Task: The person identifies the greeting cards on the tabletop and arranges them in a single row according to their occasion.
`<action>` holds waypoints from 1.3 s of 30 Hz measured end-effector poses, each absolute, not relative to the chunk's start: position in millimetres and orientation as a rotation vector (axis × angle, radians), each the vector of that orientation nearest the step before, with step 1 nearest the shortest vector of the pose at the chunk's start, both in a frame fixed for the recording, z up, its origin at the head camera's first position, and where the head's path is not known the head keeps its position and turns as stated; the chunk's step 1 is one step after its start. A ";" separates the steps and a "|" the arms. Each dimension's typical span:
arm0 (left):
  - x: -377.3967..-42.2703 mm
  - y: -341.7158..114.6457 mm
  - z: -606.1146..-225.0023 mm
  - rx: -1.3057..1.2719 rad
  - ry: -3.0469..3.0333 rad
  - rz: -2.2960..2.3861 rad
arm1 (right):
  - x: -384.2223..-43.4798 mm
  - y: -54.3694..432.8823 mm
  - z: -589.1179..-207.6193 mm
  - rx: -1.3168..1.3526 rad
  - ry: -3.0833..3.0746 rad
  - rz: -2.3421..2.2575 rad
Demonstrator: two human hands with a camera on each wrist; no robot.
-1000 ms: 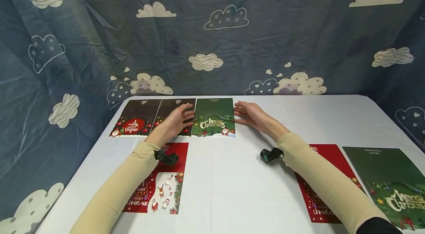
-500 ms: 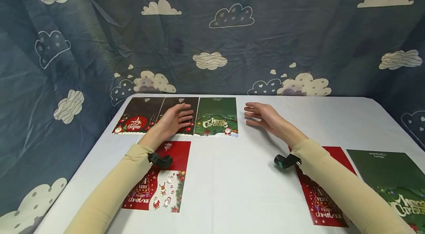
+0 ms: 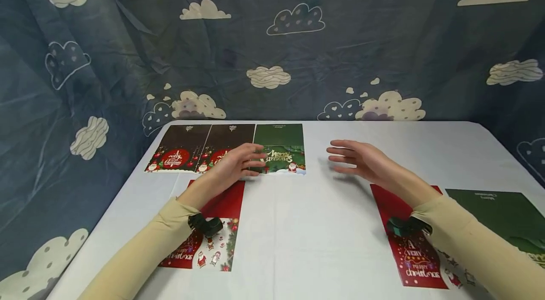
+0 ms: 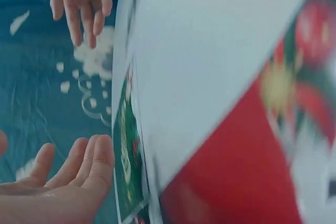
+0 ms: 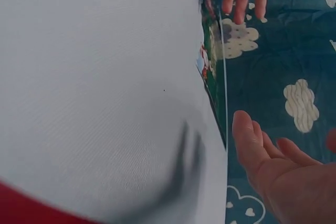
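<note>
In the head view, two dark brown Christmas cards (image 3: 184, 141) and a green card (image 3: 281, 134) lie side by side at the back of the white table. My left hand (image 3: 238, 163), fingers relaxed and holding nothing, hovers over the lower edge of the green card and its dark neighbour. To the right of the row, my right hand (image 3: 359, 160) hangs above the bare cloth with its fingers loosely extended. A red card (image 3: 227, 198) lies under my left wrist. Another red card (image 3: 419, 262) is partly covered by my right forearm.
A second green card (image 3: 489, 203) lies at the right side, partly behind the right sleeve. The white tablecloth (image 3: 306, 243) stretches between the red cards. Behind the table hangs a blue cloud-print curtain (image 3: 272, 101).
Both hands have drawn back toward the front from the row of cards. The right hand has also moved right, away from the green card. The cards lie as before.
</note>
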State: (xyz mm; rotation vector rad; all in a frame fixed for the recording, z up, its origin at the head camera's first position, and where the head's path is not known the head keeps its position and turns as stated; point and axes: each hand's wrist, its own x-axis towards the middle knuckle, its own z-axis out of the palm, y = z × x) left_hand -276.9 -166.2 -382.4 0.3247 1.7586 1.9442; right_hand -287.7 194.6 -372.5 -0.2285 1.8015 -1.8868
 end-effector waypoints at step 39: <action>-184.2 -44.2 -362.5 0.264 1.535 1.983 | -198.9 361.6 -369.2 -0.400 2.001 -1.779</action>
